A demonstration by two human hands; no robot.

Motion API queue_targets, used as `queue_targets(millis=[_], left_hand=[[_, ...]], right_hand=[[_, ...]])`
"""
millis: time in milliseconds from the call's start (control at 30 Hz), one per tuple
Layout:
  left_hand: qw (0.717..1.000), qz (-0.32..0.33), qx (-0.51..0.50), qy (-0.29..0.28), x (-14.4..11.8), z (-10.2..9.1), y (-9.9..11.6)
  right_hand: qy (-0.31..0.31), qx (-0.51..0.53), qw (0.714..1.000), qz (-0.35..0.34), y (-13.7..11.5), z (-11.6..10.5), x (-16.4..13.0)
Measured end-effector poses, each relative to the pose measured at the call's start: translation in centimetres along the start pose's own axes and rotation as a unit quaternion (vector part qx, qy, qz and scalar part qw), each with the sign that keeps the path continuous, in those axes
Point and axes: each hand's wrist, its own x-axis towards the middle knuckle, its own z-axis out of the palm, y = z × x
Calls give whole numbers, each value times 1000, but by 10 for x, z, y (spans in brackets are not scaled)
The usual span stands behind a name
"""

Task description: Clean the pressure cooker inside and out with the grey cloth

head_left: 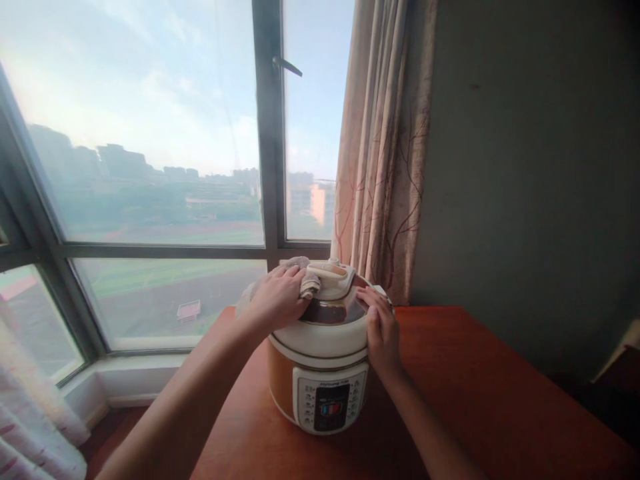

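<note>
A white and brown electric pressure cooker [320, 347] stands on the reddish wooden table [450, 373], its control panel [330, 403] facing me. Its lid is on, with a raised handle [333, 277] in the middle. My left hand [283, 293] presses a greyish cloth [310, 285] onto the left part of the lid, fingers closed over it. Part of the cloth is hidden under that hand. On the lid's right side lies my right hand [383, 323], its fingers stretched along the rim and holding nothing.
Behind the table is a large window [165, 167] with a dark frame and a handle [289, 67]. A patterned curtain [383, 147] hangs beside it, next to a dark wall [525, 167]. Another curtain [35, 407] is at the lower left.
</note>
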Motion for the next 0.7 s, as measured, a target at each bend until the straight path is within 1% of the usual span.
queue_targets(millis=[67, 200, 267, 400, 467, 533, 633, 700], left_hand=[[1000, 3, 8, -7, -11, -1, 7], [1000, -23, 0, -12, -32, 0, 18], [999, -29, -15, 6, -42, 2, 23], [998, -19, -43, 52, -64, 8, 38], [996, -3, -55, 72, -76, 13, 49], [994, 30, -67, 83, -86, 18, 64], [989, 102, -87, 60, -91, 25, 85], [985, 129, -105, 44, -88, 27, 95]], right_hand=[[0, -8, 1000, -2, -1, 0, 0], [3, -14, 1000, 1, -2, 0, 0], [1, -12, 1000, 4, -2, 0, 0], [-2, -6, 1000, 7, -2, 0, -1], [-1, -5, 1000, 11, -2, 0, -1], [1, 0, 1000, 18, -1, 0, 0], [-10, 28, 998, 49, 1, -3, 3], [-15, 67, 994, 91, 1, -8, 0]])
